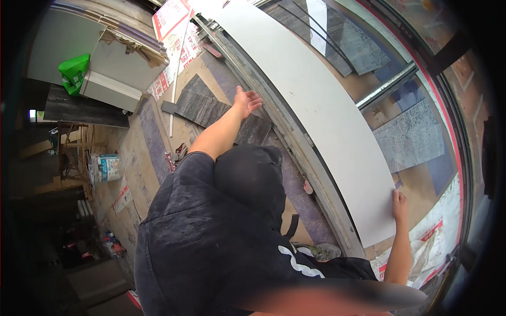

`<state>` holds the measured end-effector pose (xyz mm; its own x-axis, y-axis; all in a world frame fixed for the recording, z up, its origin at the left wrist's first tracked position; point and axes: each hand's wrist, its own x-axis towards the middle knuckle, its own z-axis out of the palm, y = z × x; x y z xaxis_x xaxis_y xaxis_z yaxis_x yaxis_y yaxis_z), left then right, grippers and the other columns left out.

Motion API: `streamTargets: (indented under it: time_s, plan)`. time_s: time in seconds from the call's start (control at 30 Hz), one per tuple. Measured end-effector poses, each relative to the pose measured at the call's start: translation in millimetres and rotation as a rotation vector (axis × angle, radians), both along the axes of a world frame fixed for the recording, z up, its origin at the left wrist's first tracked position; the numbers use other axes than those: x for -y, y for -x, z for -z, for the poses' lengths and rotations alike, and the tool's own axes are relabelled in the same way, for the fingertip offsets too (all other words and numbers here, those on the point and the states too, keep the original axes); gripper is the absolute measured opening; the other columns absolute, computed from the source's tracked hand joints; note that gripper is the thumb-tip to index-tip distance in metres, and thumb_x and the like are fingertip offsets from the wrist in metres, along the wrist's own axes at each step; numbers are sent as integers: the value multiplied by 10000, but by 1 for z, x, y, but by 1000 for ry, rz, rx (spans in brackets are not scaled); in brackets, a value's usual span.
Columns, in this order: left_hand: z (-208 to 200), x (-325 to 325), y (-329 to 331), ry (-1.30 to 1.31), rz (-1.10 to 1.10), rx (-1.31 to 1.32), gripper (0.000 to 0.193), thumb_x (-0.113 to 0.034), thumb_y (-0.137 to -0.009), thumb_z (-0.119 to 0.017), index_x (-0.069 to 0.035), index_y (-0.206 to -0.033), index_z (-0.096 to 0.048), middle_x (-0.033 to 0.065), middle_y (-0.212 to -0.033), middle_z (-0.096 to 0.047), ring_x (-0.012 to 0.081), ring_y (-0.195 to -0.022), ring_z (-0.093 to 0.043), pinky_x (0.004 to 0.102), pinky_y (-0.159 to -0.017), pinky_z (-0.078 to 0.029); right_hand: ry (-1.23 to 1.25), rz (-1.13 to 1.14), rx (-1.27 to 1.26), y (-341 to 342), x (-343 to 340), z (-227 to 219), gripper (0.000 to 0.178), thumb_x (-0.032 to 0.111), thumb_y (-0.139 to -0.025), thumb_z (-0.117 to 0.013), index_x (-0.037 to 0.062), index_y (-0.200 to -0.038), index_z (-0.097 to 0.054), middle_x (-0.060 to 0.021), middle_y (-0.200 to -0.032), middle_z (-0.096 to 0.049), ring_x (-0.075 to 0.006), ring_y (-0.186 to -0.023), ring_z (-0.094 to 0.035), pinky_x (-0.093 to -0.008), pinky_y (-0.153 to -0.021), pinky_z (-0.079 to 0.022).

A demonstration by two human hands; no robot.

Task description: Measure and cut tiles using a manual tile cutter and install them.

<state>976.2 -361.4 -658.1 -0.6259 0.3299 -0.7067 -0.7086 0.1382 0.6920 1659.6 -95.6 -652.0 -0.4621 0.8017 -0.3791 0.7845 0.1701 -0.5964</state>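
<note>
White panel (321, 116) beside metal frame (295, 142)

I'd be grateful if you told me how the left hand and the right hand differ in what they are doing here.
The left hand is open, fingers spread, raised on an outstretched arm beside the large white panel; whether it touches anything is unclear. The right hand grips that panel's near corner edge, with its arm coming straight up from below. Both hands are bare.
</note>
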Motion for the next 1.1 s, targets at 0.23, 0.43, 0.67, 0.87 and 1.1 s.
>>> streamTargets:
  time_s: [0.23,0.43,0.67,0.87,1.1]
  plan:
    - [-6,-30,-9,-317,-63,143,1153,-872,-779,-85,66,-1415,-299,261,-1462,-374,380,-1319,-435,512,-1039,-416,26,5,20,2,-3,3,556,451,-1001,-469,-28,-724,-515,-19,-632,-469,-117,-638,-408,-327,-576,-373]
    - [-20,-36,-9,-493,-12,274,1301,-951,-679,-87,62,-1496,-127,238,-1544,-235,373,-1409,-301,522,-1128,-284,136,-35,9,-5,-9,-1,567,456,-1014,-431,-19,-721,-533,12,-638,-495,-99,-627,-397,-297,-567,-363]
    - [-18,-41,-6,-477,-33,291,1383,-991,-612,-129,78,-1489,-129,242,-1559,-187,374,-1439,-226,542,-1139,-247,67,18,-19,-6,-1,-14,570,472,-1013,-430,10,-687,-501,27,-617,-438,-98,-620,-386,-303,-559,-350]
    - [15,-47,-8,-536,-21,348,1407,-1015,-572,-130,66,-1463,-269,202,-1469,-402,334,-1357,-397,507,-1125,-274,154,-37,134,-4,4,-25,583,466,-1011,-424,-49,-788,-581,-20,-699,-545,-144,-688,-466,-342,-657,-419]
    - [49,-50,1,-1059,262,430,1358,-1015,-588,-136,46,-1387,-417,151,-1314,-557,290,-1185,-543,428,-1014,-394,-47,60,149,4,20,-13,610,488,-986,-475,-74,-774,-583,-97,-621,-513,-152,-629,-461,-359,-609,-415]
